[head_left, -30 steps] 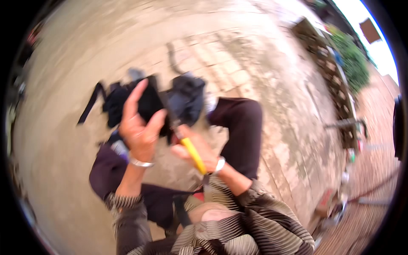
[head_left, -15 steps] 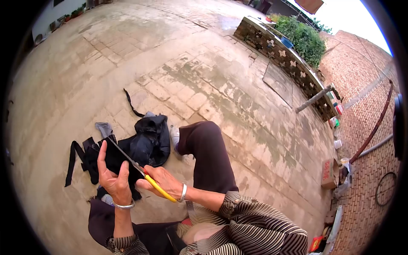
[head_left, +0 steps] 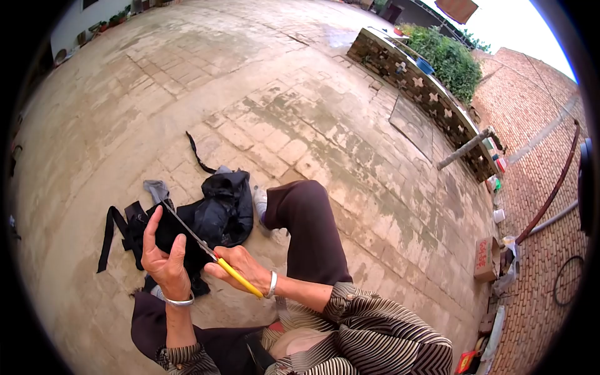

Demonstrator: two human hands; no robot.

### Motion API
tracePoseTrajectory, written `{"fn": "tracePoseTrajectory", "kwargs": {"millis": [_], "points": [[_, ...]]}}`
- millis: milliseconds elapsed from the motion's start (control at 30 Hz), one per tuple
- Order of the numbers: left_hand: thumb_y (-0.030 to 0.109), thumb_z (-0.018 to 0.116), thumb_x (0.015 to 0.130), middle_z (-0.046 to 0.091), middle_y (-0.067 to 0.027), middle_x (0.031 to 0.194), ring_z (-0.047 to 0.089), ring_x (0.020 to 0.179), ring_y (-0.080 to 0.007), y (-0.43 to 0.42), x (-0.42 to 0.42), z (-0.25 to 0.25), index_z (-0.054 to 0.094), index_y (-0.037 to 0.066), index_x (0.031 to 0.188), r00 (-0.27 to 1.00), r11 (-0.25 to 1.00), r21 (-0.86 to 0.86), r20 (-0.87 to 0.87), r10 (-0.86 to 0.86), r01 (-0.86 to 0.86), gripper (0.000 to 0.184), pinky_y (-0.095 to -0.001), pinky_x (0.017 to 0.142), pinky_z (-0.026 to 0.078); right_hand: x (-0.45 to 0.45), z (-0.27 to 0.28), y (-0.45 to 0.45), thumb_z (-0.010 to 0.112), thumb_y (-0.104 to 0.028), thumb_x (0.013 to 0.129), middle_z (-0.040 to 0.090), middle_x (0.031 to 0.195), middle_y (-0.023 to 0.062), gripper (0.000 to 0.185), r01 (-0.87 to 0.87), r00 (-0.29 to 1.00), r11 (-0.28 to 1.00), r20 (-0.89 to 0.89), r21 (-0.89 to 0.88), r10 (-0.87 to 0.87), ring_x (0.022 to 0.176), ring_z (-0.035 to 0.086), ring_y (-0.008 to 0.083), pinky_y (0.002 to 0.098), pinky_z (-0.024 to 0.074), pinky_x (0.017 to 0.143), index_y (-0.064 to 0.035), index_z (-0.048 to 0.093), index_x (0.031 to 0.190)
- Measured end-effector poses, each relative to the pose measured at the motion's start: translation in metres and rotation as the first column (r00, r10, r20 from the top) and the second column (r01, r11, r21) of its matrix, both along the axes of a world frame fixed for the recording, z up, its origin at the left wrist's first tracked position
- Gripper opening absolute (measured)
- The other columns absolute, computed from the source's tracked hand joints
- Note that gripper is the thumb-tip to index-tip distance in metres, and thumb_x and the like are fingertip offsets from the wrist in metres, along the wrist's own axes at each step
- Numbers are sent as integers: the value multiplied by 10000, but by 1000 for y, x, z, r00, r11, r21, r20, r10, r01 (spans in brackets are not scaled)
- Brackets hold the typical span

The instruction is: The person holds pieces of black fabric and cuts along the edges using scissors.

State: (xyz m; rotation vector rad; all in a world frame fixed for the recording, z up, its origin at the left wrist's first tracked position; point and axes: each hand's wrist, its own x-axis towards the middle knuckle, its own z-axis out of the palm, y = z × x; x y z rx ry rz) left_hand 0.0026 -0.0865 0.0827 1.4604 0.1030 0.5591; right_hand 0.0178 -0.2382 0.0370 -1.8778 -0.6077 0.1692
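Note:
My right hand (head_left: 245, 267) is closed around yellow-handled scissors (head_left: 239, 278), whose long metal blades point up and left. My left hand (head_left: 167, 267) is raised beside the blades, index finger and thumb stretched apart; I see nothing held in it. The tip of the scissors overlaps my left index finger in view, and whether they touch I cannot tell. Behind both hands, a crumpled black fabric item (head_left: 224, 209) lies on the paving between my legs. A grey cloth piece (head_left: 156, 189) and a black strap (head_left: 107, 240) stick out at its left side.
My bent knee (head_left: 312, 219) stands right of the black fabric. Farther right are a cardboard box (head_left: 485, 259), a brick wall (head_left: 537, 294) and a wooden post (head_left: 462, 150). A low patterned wall (head_left: 425, 94) borders green shrubs (head_left: 450, 59) at upper right.
The whole view shifts slightly right and down. My hands, the scissors and the black fabric keep nearly the same places relative to each other.

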Motion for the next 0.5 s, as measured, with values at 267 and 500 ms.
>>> {"fn": "tracePoseTrajectory", "kwargs": {"millis": [267, 500], "points": [[-74, 627, 769, 578, -67, 1218, 552, 986, -90, 3, 7, -8, 524, -42, 1290, 997, 999, -11, 67, 36, -35, 532, -217, 876, 444, 0, 12, -5, 677, -259, 833, 513, 669, 91, 328, -150, 932, 988, -329, 29, 151, 607, 502, 167, 336, 446, 573, -23, 473, 935], [-47, 696, 752, 566, -69, 1273, 517, 994, -48, 3, 6, -8, 523, -41, 1296, 994, 995, 89, 102, 35, -44, 571, -169, 811, 424, 8, 20, -11, 629, -327, 855, 520, 772, 102, 366, -251, 923, 967, -292, 37, 250, 696, 523, 210, 333, 446, 660, -18, 455, 947]]}}
